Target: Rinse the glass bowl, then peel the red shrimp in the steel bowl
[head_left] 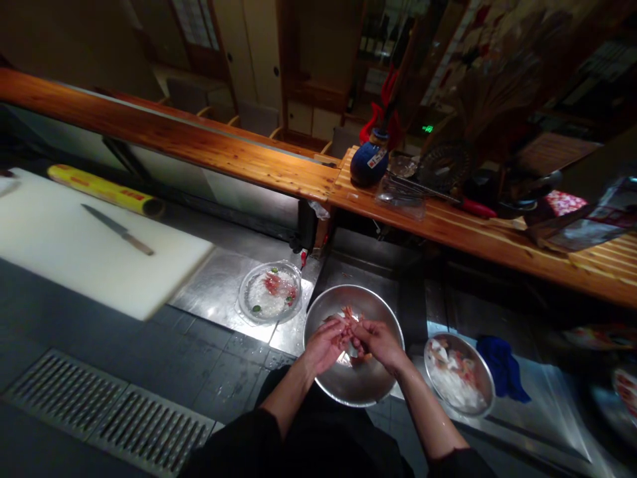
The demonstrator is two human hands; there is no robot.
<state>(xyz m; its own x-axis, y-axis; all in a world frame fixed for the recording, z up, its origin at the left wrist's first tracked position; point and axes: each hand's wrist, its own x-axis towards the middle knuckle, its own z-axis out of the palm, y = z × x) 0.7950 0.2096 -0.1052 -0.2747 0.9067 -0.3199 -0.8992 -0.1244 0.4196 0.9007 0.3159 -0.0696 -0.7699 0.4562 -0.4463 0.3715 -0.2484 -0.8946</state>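
Both hands meet over a large steel bowl (321, 382). My left hand (326, 345) is cupped round a reddish shrimp (347, 318), its fingers curled under it. The thumb and fingers of my right hand (378, 342) pinch the same shrimp, whose legs or shell stick up between the fingertips. Part of it is hidden by the hands. Below the hands, orange-pink pieces (362, 359) lie in the bowl, too blurred to make out fully. To the left, a clear round plate (241, 299) holds ice, red-pink pieces and green slices.
Right of the bowl stands a smaller steel bowl (490, 388) of ice and pinkish pieces, with a blue cloth (502, 368) beside it. A knife (119, 230) lies on the white cutting board (164, 272), near a yellow roll (102, 189). A wooden counter (239, 156) runs behind.
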